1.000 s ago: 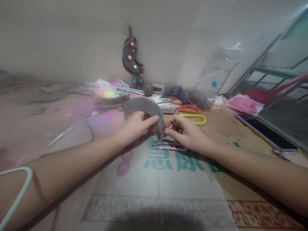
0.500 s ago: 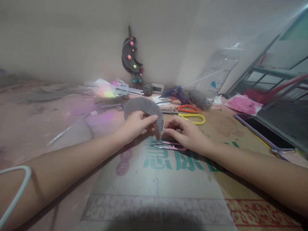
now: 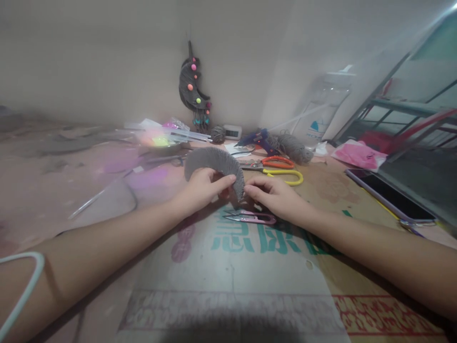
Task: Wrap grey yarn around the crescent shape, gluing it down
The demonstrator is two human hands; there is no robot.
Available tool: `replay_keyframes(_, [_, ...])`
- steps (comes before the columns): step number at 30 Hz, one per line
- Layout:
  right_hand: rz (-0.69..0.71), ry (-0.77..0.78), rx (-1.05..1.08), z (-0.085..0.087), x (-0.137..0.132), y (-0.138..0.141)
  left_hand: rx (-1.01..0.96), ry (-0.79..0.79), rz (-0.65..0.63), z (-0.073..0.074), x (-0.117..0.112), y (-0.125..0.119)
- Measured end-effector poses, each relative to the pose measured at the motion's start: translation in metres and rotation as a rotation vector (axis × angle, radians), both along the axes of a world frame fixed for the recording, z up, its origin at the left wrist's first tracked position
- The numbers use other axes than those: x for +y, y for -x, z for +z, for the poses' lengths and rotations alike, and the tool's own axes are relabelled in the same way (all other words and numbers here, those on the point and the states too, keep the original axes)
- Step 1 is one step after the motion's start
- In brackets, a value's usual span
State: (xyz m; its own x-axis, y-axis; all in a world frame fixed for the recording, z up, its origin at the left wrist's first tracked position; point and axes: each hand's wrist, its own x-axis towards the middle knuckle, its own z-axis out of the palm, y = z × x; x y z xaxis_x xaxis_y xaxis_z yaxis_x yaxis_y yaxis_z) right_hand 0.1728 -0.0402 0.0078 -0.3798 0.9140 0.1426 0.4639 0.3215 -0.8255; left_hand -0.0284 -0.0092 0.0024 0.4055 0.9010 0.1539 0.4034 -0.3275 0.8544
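A grey yarn-wrapped crescent (image 3: pixel 214 159) arches above the cardboard sheet. My left hand (image 3: pixel 202 188) grips its inner edge, thumb stretched toward the right tip. My right hand (image 3: pixel 273 195) pinches at that right tip, fingers pressed together; whether a strand of yarn is between them I cannot make out. Pink thread snips (image 3: pixel 252 217) lie on the cardboard just below my right hand.
Orange and yellow scissors (image 3: pixel 282 170), a blue glue gun (image 3: pixel 259 138) and a grey yarn bundle (image 3: pixel 294 147) lie behind the hands. A decorated crescent (image 3: pixel 191 90) leans on the wall. A phone (image 3: pixel 391 195) lies at the right, glue sticks (image 3: pixel 185 135) at the back left.
Both hands and the crescent stay nearly in place. My right hand has lifted slightly off the snips, which now show more fully.
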Motion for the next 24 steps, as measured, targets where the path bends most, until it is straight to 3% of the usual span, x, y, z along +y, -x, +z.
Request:
replay_keyframes(8, [-0.051,0.166,0.130,0.000,0.002,0.003,0.100,-0.088,-0.047,-0.010,0.000,-0.001])
replay_keyframes(17, [-0.025,0.145,0.128,-0.001,0.000,0.003,0.143,-0.117,-0.032,-0.006,-0.003,-0.001])
replay_keyframes(20, [-0.016,-0.009,0.115,-0.001,0.000,0.001,0.076,-0.033,-0.013,-0.004,-0.003,-0.001])
replay_keyframes(24, [-0.074,-0.511,-0.005,-0.001,0.001,-0.006,0.070,-0.064,0.026,-0.001,-0.001,0.000])
